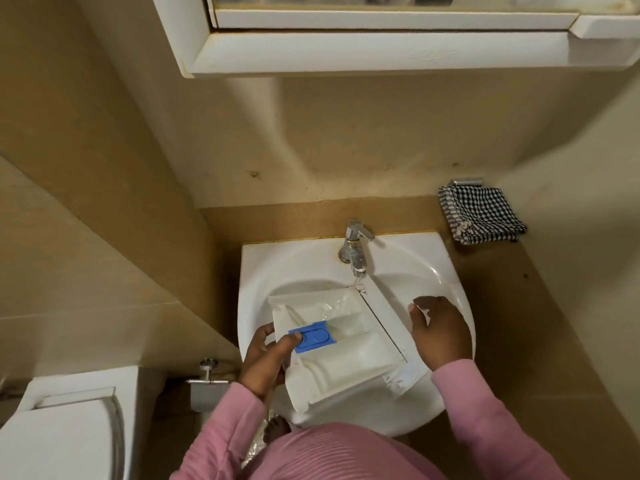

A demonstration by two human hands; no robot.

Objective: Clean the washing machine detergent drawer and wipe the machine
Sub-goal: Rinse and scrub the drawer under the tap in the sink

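The white detergent drawer (349,348) lies tilted across the white sink basin (263,268), its front panel toward the right. A blue insert (313,336) sits in its middle compartment. My left hand (265,362) grips the drawer's left edge, thumb pressing on the blue insert. My right hand (440,329) rests over the drawer's front panel on the right, fingers loosely bent. A thin stream of water runs from the chrome tap (355,245) onto the drawer's far corner.
A black-and-white checked cloth (479,214) hangs on the wall at the right. A white mirror cabinet (381,36) juts out overhead. A toilet (65,431) stands at lower left, with a metal holder (207,384) beside it.
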